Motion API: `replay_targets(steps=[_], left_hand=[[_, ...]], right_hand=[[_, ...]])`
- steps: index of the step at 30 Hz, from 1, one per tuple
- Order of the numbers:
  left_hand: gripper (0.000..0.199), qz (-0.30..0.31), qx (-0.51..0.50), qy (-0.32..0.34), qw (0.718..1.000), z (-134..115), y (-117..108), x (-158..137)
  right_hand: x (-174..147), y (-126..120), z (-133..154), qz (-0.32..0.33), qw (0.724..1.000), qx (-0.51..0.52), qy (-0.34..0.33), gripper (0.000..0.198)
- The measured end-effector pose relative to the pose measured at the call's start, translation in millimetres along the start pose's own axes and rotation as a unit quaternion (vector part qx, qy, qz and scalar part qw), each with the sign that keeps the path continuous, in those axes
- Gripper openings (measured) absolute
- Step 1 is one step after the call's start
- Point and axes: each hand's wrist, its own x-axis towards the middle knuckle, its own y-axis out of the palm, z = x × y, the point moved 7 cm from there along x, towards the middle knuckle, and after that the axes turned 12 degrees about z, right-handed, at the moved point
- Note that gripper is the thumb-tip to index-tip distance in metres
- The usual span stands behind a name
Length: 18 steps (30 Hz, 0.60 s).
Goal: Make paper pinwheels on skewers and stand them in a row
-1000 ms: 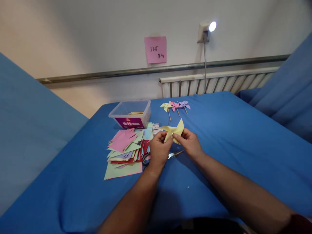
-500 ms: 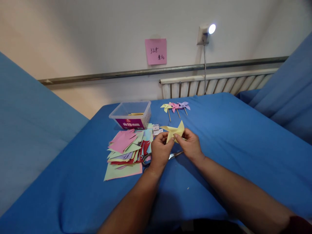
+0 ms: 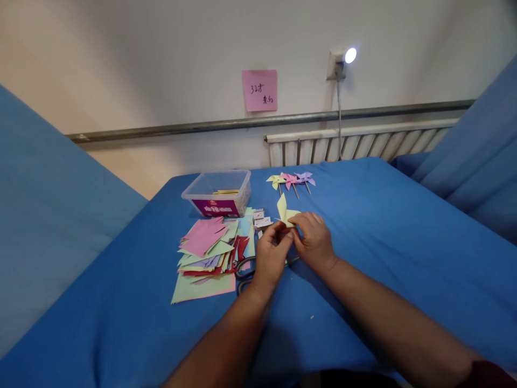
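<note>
Between my two hands is a yellow paper pinwheel (image 3: 284,211), held above the table with one blade pointing up. My left hand (image 3: 271,256) is closed on its near left edge, thumb and fingers pinching. From the other side my right hand (image 3: 315,240) grips it, fingers curled over the paper. The lower part of the pinwheel is hidden by my fingers. Beneath my hands lies a pair of scissors (image 3: 243,265), its dark handles to the left and blade tip showing at the right. Just left is a stack of cut coloured paper (image 3: 204,237).
A clear plastic box (image 3: 220,207) with thin sticks (image 3: 226,191) stands behind the paper stack. Several small white printed pieces (image 3: 262,221) lie near my left hand. Three finished pinwheels on sticks (image 3: 291,180) rest at the back of the blue-covered table (image 3: 383,258).
The yellow pinwheel has turned in my hands, and its blade now points up on the left. My right fingers have curled further over it. The view has tilted slightly.
</note>
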Motion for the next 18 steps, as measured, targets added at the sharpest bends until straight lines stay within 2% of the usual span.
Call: replay_targets(steps=[6,12,15,18], left_hand=[[0.032,-0.015,-0.188,-0.028,0.982,4,-5,7],[0.03,-0.071,-0.201,-0.066,0.975,10,-17,7],[0.035,-0.09,-0.182,-0.081,0.976,13,-20,7],[0.041,-0.096,-0.149,-0.102,0.979,16,-21,6]], right_hand=[[1,2,20,0.06,0.997,-0.038,-0.029,0.029],[-3,3,33,0.135,0.99,-0.002,-0.05,0.035],[-5,0,23,0.099,0.992,0.077,-0.025,0.029],[-7,-1,-1,0.024,0.985,0.162,0.058,0.028]])
